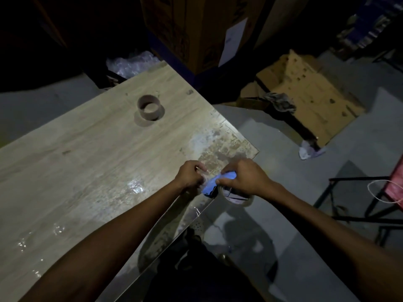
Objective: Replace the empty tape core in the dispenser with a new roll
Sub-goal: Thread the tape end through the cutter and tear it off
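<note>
A brown cardboard tape core [151, 107] stands alone on the far part of the wooden table [87, 162]. At the table's near right edge my right hand [244, 178] grips a blue tape dispenser [212, 184]. A clear tape roll [236, 198] sits in the dispenser, mostly hidden under that hand. My left hand [189, 175] is pinched shut beside the dispenser's front end, seemingly on the clear tape's loose end, which is hard to make out in the dim light.
Cardboard boxes [196, 33] are stacked behind the table. A flattened, stained box [309, 97] lies on the floor to the right. A black metal frame [359, 199] stands at the far right. Crumpled plastic [130, 62] sits past the table's far corner.
</note>
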A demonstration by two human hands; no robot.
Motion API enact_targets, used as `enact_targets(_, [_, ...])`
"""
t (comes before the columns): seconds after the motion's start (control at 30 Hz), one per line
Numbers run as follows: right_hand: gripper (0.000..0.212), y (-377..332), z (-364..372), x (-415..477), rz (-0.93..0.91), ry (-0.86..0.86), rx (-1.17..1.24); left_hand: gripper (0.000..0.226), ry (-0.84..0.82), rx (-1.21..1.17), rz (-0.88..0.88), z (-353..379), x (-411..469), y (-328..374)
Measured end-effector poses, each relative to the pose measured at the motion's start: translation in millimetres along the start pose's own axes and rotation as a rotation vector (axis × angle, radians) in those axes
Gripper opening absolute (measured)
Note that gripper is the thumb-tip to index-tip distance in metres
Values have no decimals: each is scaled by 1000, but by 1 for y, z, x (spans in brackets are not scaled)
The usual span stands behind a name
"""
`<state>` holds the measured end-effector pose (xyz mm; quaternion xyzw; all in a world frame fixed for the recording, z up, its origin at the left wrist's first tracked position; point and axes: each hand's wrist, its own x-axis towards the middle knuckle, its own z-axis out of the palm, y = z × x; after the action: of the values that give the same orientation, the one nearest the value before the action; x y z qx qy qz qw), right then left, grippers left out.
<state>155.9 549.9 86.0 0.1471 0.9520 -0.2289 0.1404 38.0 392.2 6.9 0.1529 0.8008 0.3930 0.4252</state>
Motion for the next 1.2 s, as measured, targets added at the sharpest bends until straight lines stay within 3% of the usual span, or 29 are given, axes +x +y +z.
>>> enact_targets(0.23, [37,4,18,-13,11,-46,-134,26,31,162,119,14,2,-20])
enact_targets(0.43, [50,-3,25,-23,71,-83,-217,22,0,144,183,30,-1,-34])
enact_targets(0.7, [45,-11,34,-32,164,-96,-255,17,-60,263,306,42,5,-47])
enact_targets(1.03, [43,-20,35,-27,168,-125,-294,11,-51,590,481,49,11,-57])
enact_targets(1.1, [41,-22,33,-24,165,-147,-307,13,35,649,560,51,7,-61])
enact_targets(1.2, [38,-28,26,-20,168,-207,-324,28,75,912,903,58,2,-70])
